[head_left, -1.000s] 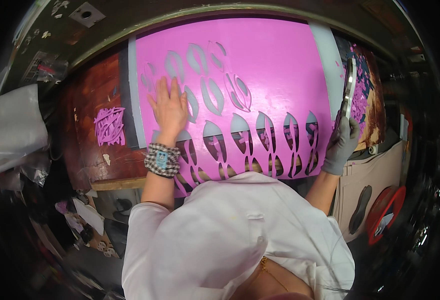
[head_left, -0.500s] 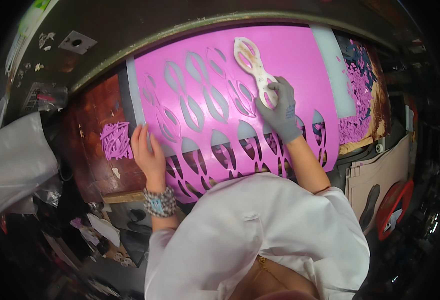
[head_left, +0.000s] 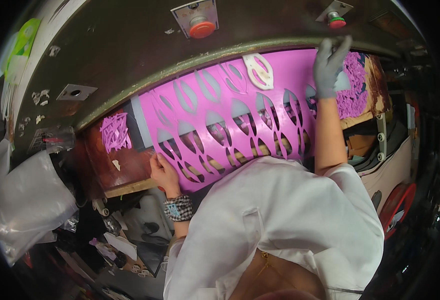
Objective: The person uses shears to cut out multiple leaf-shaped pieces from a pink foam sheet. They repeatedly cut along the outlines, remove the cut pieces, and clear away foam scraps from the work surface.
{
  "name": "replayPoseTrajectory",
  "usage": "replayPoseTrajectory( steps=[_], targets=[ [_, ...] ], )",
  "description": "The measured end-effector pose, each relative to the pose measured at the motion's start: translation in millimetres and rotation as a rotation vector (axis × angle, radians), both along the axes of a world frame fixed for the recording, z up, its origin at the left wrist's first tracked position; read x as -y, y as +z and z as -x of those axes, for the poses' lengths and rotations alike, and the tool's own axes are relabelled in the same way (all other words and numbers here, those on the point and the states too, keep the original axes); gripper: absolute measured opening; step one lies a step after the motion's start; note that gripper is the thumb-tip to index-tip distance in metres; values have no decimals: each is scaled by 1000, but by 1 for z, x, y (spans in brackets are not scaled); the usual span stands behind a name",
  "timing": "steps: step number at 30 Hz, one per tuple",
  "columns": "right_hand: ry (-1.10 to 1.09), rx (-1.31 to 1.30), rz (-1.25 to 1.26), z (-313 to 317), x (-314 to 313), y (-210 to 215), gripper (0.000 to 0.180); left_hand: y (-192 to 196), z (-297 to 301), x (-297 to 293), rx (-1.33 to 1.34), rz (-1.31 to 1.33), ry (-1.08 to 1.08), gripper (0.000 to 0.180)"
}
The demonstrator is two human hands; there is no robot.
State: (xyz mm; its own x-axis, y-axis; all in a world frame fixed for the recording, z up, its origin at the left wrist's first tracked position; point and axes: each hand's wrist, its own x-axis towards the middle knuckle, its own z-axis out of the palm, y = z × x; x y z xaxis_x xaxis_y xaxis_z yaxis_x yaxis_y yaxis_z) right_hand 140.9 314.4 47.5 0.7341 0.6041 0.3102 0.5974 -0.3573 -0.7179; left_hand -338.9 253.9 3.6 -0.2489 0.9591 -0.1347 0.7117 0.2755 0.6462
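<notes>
Right gloved hand [head_left: 328, 70] open near the green button [head_left: 337, 22], left hand [head_left: 164, 175] beside the pink sheet [head_left: 294, 70], pinch unclear; best keep sheet flat, white looped piece [head_left: 258, 71] unshifted.

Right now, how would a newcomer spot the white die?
Find the big pink sheet across the bench. Follow its far edge, beside the dark green beam, to left of the gloved right hand. The white die is there: rounded, with slim openings, a solid white piece beside the leaf-shaped holes.
</notes>
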Motion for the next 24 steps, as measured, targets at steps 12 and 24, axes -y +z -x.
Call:
replayPoseTrajectory(
  steps=[12, 24],
  targets=[
    [141, 396, 147, -34, 0, 16, 99, -16, -25, -37, -146, 90, 46, 28],
    [-119, -90, 535, -60, 69, -28, 54, -34, -9, -82, -112, -5, -10, 36]
  ],
)
